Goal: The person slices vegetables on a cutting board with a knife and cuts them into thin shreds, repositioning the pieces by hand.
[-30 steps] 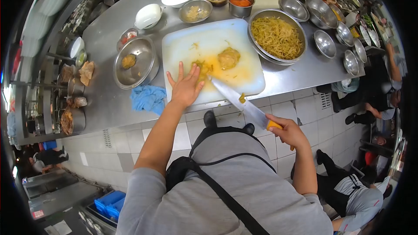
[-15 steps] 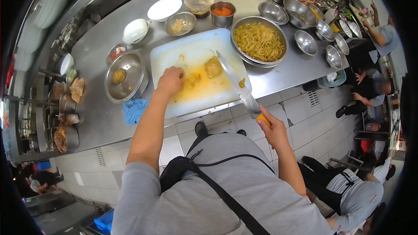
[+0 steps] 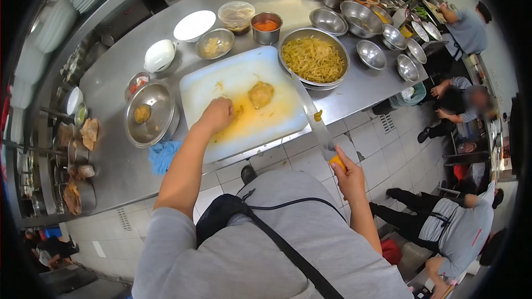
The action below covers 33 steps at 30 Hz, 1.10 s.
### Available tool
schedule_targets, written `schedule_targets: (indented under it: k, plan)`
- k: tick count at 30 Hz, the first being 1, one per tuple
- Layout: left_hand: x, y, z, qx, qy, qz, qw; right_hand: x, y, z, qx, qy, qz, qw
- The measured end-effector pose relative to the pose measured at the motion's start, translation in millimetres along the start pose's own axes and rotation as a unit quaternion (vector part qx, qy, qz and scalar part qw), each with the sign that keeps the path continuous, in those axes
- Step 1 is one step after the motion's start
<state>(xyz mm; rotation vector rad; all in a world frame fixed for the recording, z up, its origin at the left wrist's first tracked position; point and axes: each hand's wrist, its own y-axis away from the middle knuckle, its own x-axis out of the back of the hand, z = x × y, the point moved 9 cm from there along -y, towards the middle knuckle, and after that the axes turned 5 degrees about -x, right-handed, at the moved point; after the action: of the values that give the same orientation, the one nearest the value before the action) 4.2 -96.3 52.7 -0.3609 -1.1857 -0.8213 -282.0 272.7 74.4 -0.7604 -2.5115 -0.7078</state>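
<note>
My left hand is closed low over the white cutting board, its fingers curled around yellow vegetable pieces, some poking out beside the fingertips. To its right on the board sits a rounded yellow pickled vegetable lump, in a patch of yellow juice. My right hand grips the orange handle of a long kitchen knife. The blade points away from me across the board's right edge, with a yellow scrap stuck on it. Beyond the tip stands a steel bowl heaped with yellow shreds.
Left of the board are a steel bowl holding another yellow lump and a blue cloth. Behind it stand a white bowl and a pot of red sauce. Steel bowls stack up rightward. Several people are at right.
My left hand has closed over the loose yellow pieces, and less of their pile shows. The knife has shifted rightward off the lump's side toward the board's edge. The whole view has shifted slightly.
</note>
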Motion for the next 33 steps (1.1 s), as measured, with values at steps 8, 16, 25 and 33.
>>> schedule_targets:
  k: [8, 16, 25, 33]
  plan:
    - [-6, -26, 21, 0.015, 0.293, 0.087, 0.952, 0, 12, 5, -0.039, -0.005, 0.009, 0.999]
    - [-24, -44, -5, 0.136, 0.278, 0.180, 0.934, 4, 8, -6, 0.082, 0.010, 0.047, 0.995]
    - [-13, -43, 30, 0.026, 0.185, 0.264, 0.946, -5, -2, -35, 0.098, 0.053, 0.028, 0.993]
    - [-3, -49, 48, 0.071, 0.313, 0.216, 0.922, -14, -9, -41, 0.112, 0.065, 0.023, 0.991]
